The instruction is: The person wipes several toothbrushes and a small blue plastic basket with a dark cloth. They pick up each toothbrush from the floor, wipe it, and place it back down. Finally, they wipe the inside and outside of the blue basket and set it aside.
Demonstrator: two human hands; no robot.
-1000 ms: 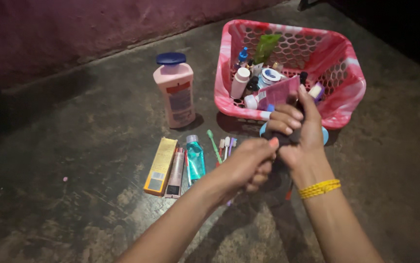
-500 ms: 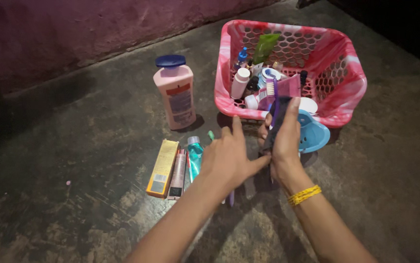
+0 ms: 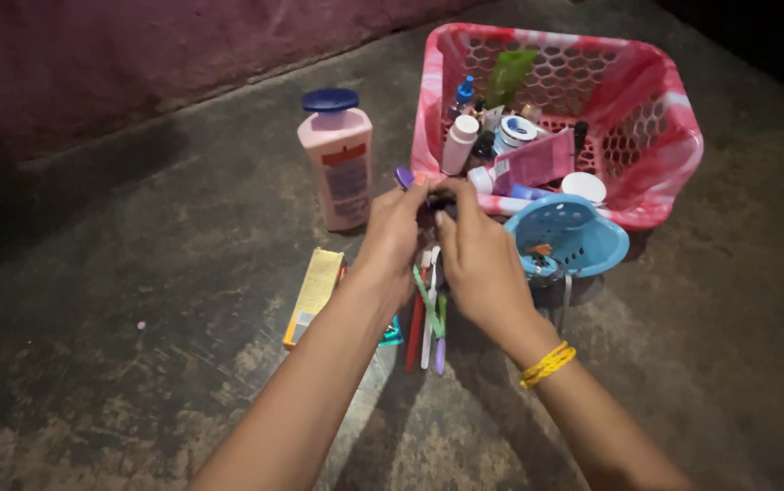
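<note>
Head view: left hand [image 3: 394, 232] and right hand [image 3: 475, 259] brought together above floor, fingertips of both pinched on purple toothbrush [image 3: 404, 177], held just in front of pink lotion bottle [image 3: 342, 159] and pink basket [image 3: 674, 136]; below hands, several toothbrushes [image 3: 428, 318] lying side by side on floor, yellow box [image 3: 312, 293] to left, blue scoop-shaped holder [image 3: 574, 238] touching basket front
</note>
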